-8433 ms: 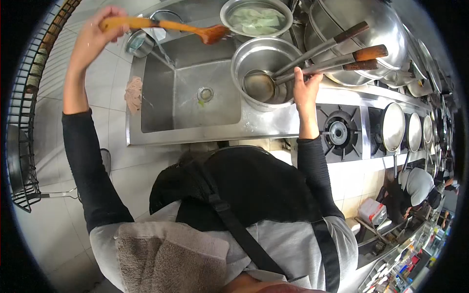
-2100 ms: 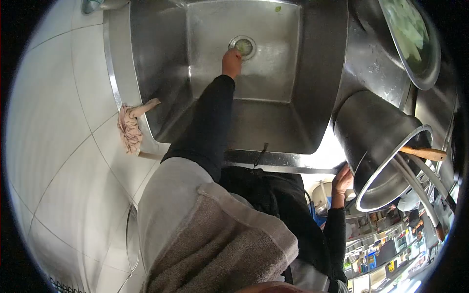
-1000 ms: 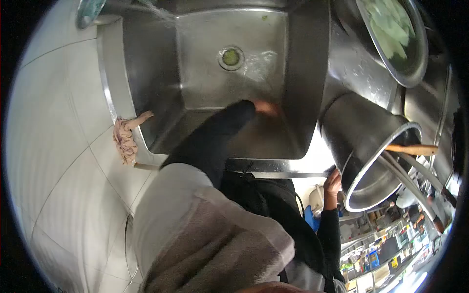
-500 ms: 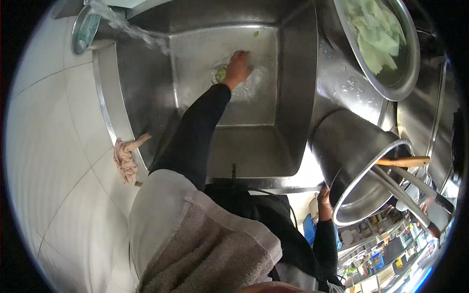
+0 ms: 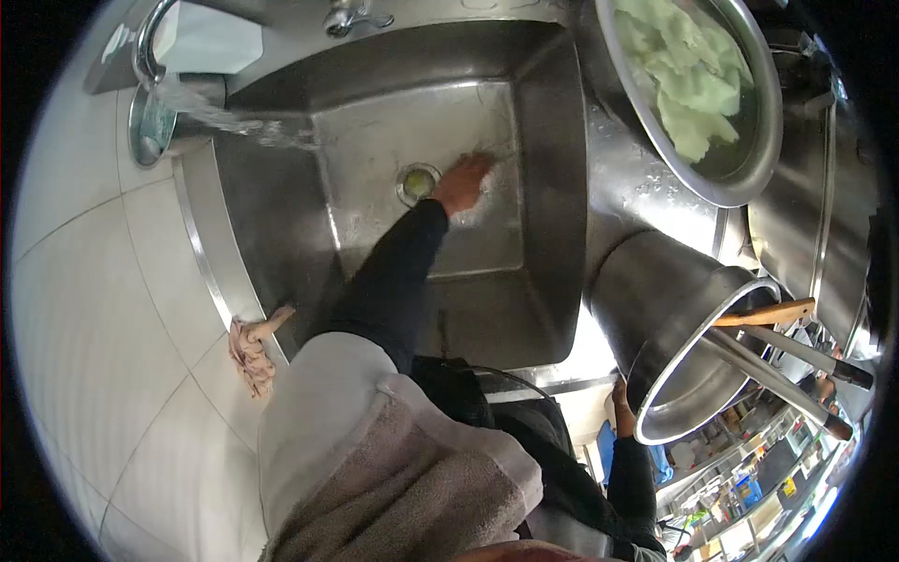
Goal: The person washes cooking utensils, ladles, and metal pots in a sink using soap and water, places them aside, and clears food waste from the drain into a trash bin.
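My left hand [image 5: 464, 183] is low in the steel sink [image 5: 375, 122], fingers stretched out near the bottom and just right of the drain [image 5: 417, 184]. Pale green scraps show in the drain, and nothing is visibly held. At the right, my right hand [image 5: 622, 410] is at the counter's front edge, beside a tall steel pot [image 5: 655, 290]; its fingers are mostly hidden. The pot lies tilted with its mouth facing me, and a wooden handle [image 5: 768, 314] and metal-shafted utensils [image 5: 758, 375] stick out of it.
Water [image 5: 234, 122] pours from a curved tap [image 5: 145, 47] into the sink's left side. A steel bowl [image 5: 763, 140] of pale green leaves in water stands at the back right. A pinkish cloth [image 5: 251, 356] hangs over the left rim. Another faucet [image 5: 351, 17] is at the back.
My left hand has moved right, away from the drain, uncovering it. The green scrap on the far sink floor is gone from there. My view has tilted up, bringing the taps into sight.
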The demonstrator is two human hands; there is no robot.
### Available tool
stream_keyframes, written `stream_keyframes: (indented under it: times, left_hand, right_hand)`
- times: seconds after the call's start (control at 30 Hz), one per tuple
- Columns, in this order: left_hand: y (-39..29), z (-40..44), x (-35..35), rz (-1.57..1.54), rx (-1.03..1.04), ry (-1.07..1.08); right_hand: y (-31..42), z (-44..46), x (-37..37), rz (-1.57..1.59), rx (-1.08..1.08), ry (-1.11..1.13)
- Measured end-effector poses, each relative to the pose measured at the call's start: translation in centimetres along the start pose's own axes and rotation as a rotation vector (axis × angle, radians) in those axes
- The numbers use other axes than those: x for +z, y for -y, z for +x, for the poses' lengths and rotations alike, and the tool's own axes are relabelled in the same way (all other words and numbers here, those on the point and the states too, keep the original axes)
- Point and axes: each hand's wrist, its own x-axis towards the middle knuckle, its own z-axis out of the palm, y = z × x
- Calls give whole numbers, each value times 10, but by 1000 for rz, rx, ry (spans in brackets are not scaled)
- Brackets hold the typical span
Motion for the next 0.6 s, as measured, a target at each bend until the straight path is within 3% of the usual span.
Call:
stream_keyframes:
  times: [0.07, 0.17, 0.27, 0.37, 0.4, 0.5, 0.53, 0.6]
  left_hand:
    - [21, -57, -17, -64, -183, 68]
    - [48, -116, -62, 101, 2, 121]
    - [60, -128, -82, -52, -239, 30]
    - [103, -128, -31, -98, -610, -344]
    - [101, -124, -25, 142, -641, -141]
    - [24, -117, -79, 46, -482, 263]
    - [16, -123, -71, 67, -409, 258]
    - [-5, -118, -56, -260, -402, 512]
  right_hand:
    - [-2, 1, 2, -11, -17, 3]
    - [-4, 6, 7, -26, -44, 3]
    - [-5, 16, 11, -49, -68, -6]
    - [-5, 29, 15, -83, -106, -23]
    - [-5, 32, 18, -95, -121, -31]
    - [-11, 38, 24, -131, -160, -50]
    - [-14, 39, 28, -148, -170, -54]
    - [-22, 40, 36, -173, -191, -63]
